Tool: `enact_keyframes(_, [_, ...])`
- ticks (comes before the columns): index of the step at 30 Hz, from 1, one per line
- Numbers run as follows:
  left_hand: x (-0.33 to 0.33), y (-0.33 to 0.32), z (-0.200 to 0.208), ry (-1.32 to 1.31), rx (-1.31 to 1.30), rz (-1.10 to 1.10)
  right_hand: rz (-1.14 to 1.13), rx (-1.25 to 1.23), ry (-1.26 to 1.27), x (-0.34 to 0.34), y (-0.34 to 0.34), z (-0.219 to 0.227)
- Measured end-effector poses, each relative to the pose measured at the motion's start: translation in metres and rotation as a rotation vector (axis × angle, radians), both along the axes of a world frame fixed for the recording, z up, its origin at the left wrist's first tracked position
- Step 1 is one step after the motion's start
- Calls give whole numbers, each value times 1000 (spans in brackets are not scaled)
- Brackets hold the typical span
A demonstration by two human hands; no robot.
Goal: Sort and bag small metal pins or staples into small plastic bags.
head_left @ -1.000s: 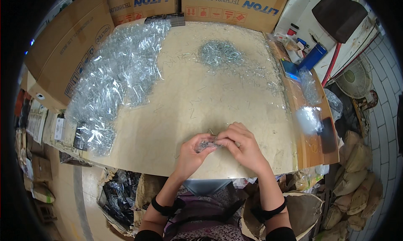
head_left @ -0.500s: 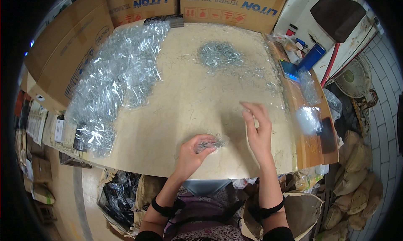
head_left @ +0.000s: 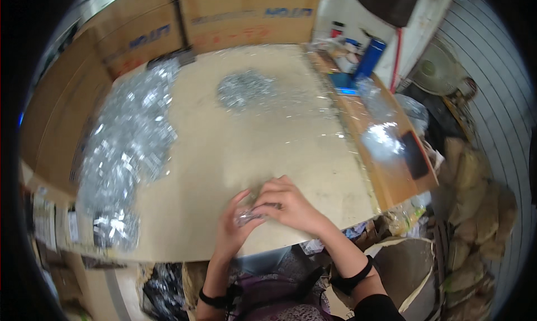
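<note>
A small clear plastic bag (head_left: 243,216) with thin silvery metal pieces in it rests in my left hand (head_left: 230,227), whose thumb and fingers curve round it. My right hand (head_left: 290,204) meets it from the right, its fingers bent and pinched close to the bag's mouth. Motion blur and the fingers hide what exactly the right hand grips. Farther back on the table (head_left: 268,147) lies a loose pile of thin metal pins (head_left: 244,90). A large heap of filled clear bags (head_left: 131,133) covers the table's left side.
Cardboard boxes (head_left: 246,19) wall off the back and left. On the right, a wooden board (head_left: 386,178) carries a small scale with a lit display (head_left: 347,91), a blue cylinder (head_left: 369,58), plastic bags and a dark phone-like slab (head_left: 414,155). A fan (head_left: 439,69) stands beyond.
My right hand has come down and left from above the table to the bag in my left hand. The whole view has turned and shifted, so the table appears lower and tilted.
</note>
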State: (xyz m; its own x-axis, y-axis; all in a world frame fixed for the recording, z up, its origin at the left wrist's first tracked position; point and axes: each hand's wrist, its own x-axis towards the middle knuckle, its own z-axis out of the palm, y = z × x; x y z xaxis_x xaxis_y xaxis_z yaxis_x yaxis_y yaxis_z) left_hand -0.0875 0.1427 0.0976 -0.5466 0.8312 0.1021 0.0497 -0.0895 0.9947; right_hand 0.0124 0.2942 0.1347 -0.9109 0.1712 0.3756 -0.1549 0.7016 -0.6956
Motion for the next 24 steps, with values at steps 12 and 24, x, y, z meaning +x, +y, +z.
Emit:
enact_keyframes(12, [7, 5, 2, -126, 122, 186, -339, -25, 116, 40, 71, 11])
enact_keyframes(24, [2, 6, -4, 99, -87, 177, -1651, 384, -94, 132, 349, 25])
